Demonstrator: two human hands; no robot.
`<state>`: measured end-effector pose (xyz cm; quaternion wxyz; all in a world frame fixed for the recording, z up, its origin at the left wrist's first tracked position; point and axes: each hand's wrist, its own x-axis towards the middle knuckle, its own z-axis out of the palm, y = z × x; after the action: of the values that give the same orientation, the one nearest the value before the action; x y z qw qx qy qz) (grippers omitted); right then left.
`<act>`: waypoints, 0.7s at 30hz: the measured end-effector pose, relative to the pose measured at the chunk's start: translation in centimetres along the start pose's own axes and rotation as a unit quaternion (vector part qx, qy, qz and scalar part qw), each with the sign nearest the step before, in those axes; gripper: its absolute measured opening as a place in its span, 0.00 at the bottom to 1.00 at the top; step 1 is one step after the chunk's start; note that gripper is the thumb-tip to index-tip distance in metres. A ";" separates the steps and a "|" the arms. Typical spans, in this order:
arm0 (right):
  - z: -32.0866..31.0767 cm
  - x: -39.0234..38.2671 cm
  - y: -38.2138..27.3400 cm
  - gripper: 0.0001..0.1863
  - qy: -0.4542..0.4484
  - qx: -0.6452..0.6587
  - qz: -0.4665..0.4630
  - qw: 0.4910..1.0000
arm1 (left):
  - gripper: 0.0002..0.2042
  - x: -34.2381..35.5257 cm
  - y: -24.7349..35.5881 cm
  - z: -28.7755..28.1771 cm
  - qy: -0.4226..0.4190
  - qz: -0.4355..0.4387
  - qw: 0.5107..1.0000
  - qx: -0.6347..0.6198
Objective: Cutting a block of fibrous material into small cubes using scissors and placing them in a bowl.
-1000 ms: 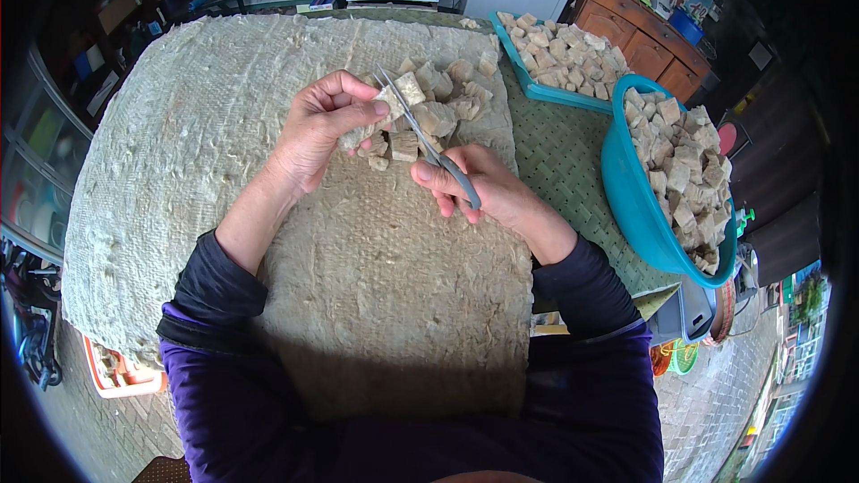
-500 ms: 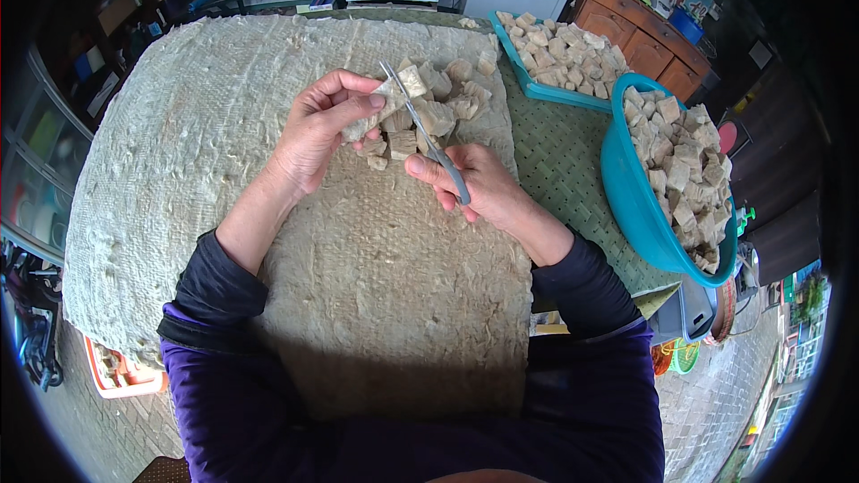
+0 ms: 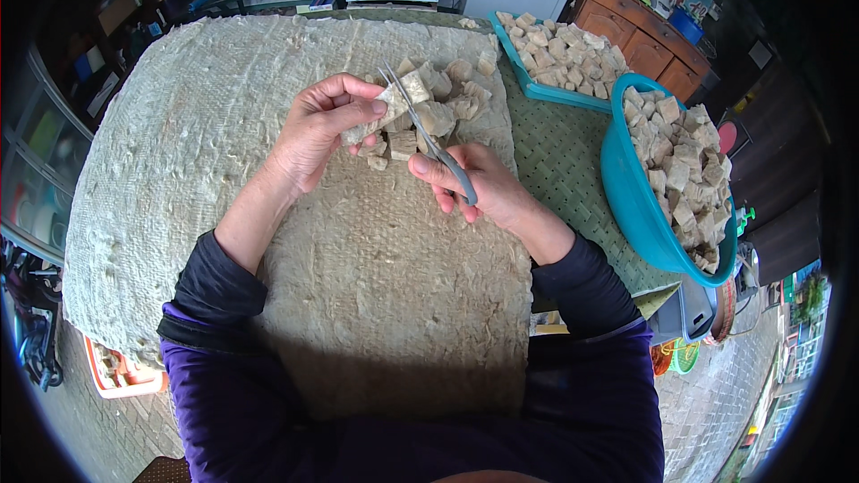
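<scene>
My left hand pinches a beige strip of fibrous padding between thumb and fingers. Grey-handled scissors are in my right hand, fingers curled round the handles. Their blades stand slightly apart, pointing up and left across the far end of the strip. Just beyond and under the blades lies a small pile of beige cut chunks. Everything rests on a large, thick, woven-textured beige mat, which fills most of the space before me. My right fingertips are partly hidden by the handles.
Right of the mat, a green woven-patterned table surface shows. On it stand a teal basin heaped with chunks and, farther back, a teal tray full of them. An orange-red bin sits on the floor at left.
The scissors have shifted slightly right and down with my right hand, and their blades are parted a little more. My left hand keeps its hold on the strip, almost unmoved.
</scene>
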<state>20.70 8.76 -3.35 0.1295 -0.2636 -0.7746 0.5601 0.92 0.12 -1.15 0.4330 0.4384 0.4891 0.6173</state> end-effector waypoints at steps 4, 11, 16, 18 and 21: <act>0.3 -0.1 -0.5 0.27 0.019 0.015 0.014 1.000 | 0.05 0.1 -0.1 -0.2 0.004 -0.018 1.000 -0.014; 0.1 -0.1 -0.4 0.30 0.028 0.007 0.040 0.999 | 0.06 0.3 -0.4 -0.1 0.019 -0.017 0.999 -0.041; -0.1 -0.2 -0.6 0.30 -0.012 0.012 0.003 1.000 | 0.05 0.1 -0.1 -0.3 -0.001 -0.016 1.000 -0.001; -0.1 -0.1 -0.2 0.30 -0.008 0.010 0.000 1.000 | 0.05 0.1 0.0 -0.1 -0.009 -0.023 1.000 0.005; 0.0 -0.1 -0.3 0.30 -0.003 0.012 -0.002 1.000 | 0.05 0.1 0.1 -0.1 -0.011 -0.025 1.000 0.006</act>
<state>20.72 8.63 -3.08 0.1311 -0.2588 -0.7689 0.5697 0.79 0.14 -1.10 0.4513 0.4356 0.4988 0.5982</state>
